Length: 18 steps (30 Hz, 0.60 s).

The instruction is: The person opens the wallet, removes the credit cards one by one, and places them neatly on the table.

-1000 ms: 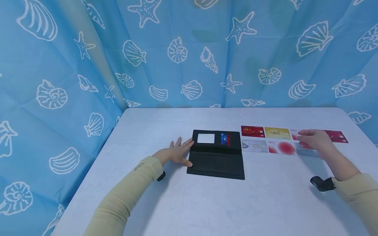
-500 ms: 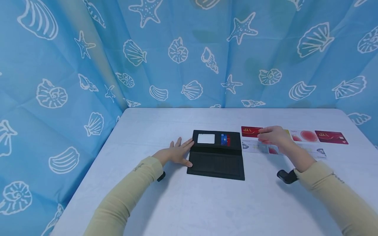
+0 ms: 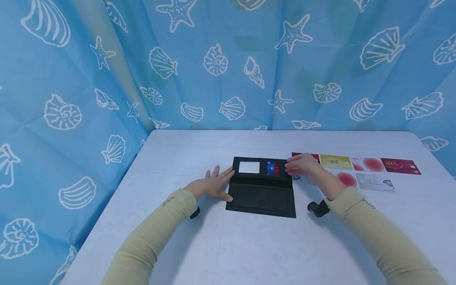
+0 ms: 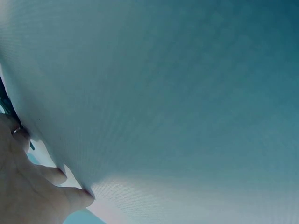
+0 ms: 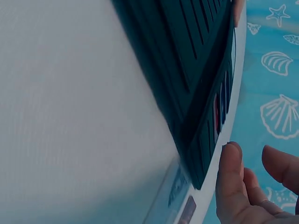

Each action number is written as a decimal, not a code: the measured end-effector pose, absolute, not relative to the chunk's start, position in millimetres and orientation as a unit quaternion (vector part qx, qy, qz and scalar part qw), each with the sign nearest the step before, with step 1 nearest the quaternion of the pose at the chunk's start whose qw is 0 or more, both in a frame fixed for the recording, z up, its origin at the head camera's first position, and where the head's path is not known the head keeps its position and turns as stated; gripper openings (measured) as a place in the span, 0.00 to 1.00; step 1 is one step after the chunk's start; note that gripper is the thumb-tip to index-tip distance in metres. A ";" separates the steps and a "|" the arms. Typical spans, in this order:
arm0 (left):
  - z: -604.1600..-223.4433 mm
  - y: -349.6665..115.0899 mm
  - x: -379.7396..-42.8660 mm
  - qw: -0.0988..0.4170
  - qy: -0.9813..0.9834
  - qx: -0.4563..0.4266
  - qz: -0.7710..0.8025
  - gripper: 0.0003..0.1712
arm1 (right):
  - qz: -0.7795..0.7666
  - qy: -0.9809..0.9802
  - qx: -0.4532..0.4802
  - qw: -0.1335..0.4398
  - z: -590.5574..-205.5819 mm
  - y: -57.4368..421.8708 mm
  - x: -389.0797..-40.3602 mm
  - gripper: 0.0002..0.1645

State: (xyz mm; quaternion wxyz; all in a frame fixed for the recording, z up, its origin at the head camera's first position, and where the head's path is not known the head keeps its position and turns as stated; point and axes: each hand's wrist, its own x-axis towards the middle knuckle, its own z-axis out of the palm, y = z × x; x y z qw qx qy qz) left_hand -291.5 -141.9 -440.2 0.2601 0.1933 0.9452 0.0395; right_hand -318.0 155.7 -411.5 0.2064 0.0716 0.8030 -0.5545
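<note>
A black bifold wallet (image 3: 261, 199) lies unfolded on the table. Its upper half has a white window (image 3: 249, 167), plus blue cards (image 3: 269, 168) and red cards (image 3: 276, 169) standing in slots. Spread fingers of my left hand (image 3: 213, 186) touch the wallet's left edge; the left wrist view shows this hand (image 4: 30, 179) only at its corner. My right hand (image 3: 303, 165) is over the wallet's upper right edge. In the right wrist view, thumb and fingers of that hand (image 5: 240, 186) are apart beside the wallet (image 5: 161, 32), with nothing visible between them.
Several cards lie in two rows to the wallet's right: a gold card (image 3: 336, 162), a red VIP card (image 3: 400, 166), a silver card (image 3: 375, 182) and others. My right hand partly covers the nearest ones. A blue shell-patterned curtain (image 3: 228, 79) hangs behind the white table (image 3: 249, 245).
My right hand has moved left, from over the far cards, across the gold card, to the wallet's right edge. The left hand and the wallet have stayed in place.
</note>
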 end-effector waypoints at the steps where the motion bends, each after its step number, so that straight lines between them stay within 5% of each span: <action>1: -439.9 -141.9 -291.5 0.261 0.945 0.193 0.038 0.58 | -0.560 0.799 0.071 0.206 -412.6 153.7 -318.2 0.27; 18: -440.7 -141.2 -291.8 0.258 0.946 0.194 0.035 0.58 | -0.617 0.743 0.104 0.238 -419.8 141.2 -323.0 0.29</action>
